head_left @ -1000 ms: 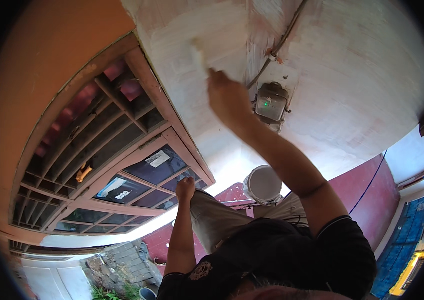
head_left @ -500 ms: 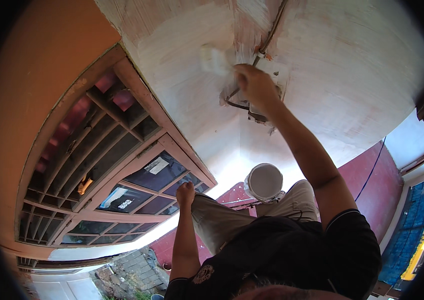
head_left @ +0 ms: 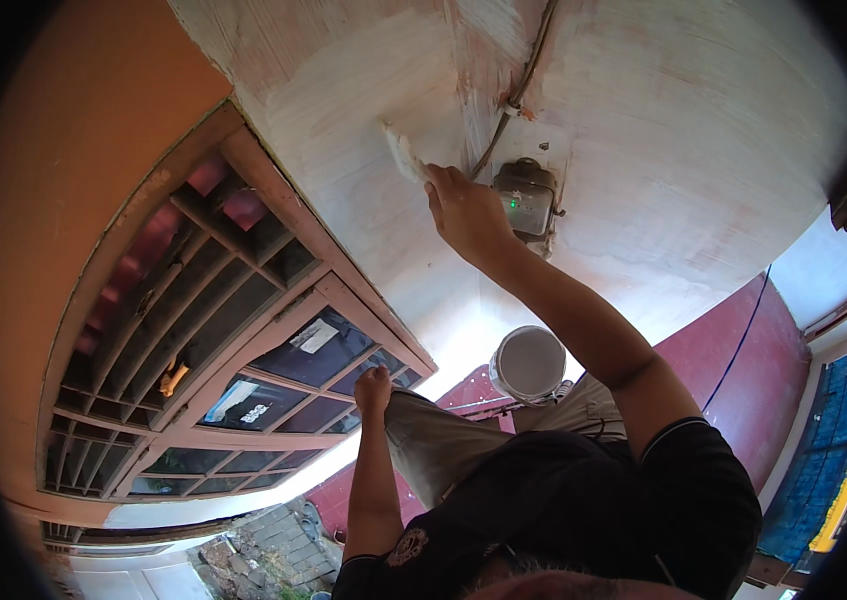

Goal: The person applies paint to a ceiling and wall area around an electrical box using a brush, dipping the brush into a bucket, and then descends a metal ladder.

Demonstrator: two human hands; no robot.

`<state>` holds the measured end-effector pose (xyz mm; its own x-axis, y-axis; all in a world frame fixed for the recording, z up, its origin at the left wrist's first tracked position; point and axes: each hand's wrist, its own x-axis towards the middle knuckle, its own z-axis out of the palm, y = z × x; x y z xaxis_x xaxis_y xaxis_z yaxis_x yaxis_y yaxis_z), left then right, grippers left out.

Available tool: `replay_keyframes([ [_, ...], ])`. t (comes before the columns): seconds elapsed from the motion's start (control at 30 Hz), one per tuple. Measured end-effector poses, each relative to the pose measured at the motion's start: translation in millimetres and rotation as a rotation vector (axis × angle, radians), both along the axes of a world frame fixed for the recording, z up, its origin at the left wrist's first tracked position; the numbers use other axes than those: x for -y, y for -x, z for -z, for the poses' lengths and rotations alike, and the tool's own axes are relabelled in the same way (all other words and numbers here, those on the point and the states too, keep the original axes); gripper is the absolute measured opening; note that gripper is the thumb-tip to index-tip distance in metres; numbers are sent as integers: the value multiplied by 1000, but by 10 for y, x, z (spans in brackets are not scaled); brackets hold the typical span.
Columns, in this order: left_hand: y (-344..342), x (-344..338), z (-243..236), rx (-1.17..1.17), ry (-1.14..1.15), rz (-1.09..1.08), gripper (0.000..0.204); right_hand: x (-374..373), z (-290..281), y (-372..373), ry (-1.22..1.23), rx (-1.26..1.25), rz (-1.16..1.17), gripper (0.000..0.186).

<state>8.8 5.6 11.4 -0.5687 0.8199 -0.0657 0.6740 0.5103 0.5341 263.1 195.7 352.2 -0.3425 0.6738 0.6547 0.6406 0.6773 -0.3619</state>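
My right hand [head_left: 466, 210] is closed round a paintbrush [head_left: 404, 152], whose whitish bristles tilt up and left against the patchy white wall [head_left: 344, 90]. The brush handle is hidden in my fingers. Just right of that hand, a grey meter box [head_left: 526, 195] with a small green light is fixed to the wall, and a dark cable [head_left: 527, 70] runs up from it. Beside the wooden window frame [head_left: 329, 290], my left hand [head_left: 374, 388] stays closed; whatever it may grip cannot be made out. A white paint bucket [head_left: 530, 362] stands below, between both arms.
Louvred wooden vents [head_left: 184, 270] and glass panes [head_left: 314, 345] fill the left side, beside an orange wall [head_left: 64, 150]. Red floor [head_left: 759, 370] lies far below. A blue cord [head_left: 739, 345] hangs at the right, near a blue sheet [head_left: 824, 450].
My right hand has swung down and left with the paintbrush, uncovering the meter box. My left hand has hardly moved.
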Motion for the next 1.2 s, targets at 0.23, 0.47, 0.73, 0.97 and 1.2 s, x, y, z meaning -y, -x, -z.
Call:
replay_keyframes([
  [0.23,-23,-16,-60,-35,-18,26,45,-525,56,-526,-71,-89,223,21],
  [0.47,-64,-108,-67,-31,5,48,44,-323,382,147,-137,36,245,24],
  [0.73,-77,-28,-115,-3,33,4,43,456,308,465,60,-70,-276,28],
  [0.97,10,44,-40,-14,-21,3,43,-347,318,-356,15,-230,-38,22],
  [1.2,-71,-62,-124,26,-19,8,44,-535,45,-488,-131,-173,200,22],
])
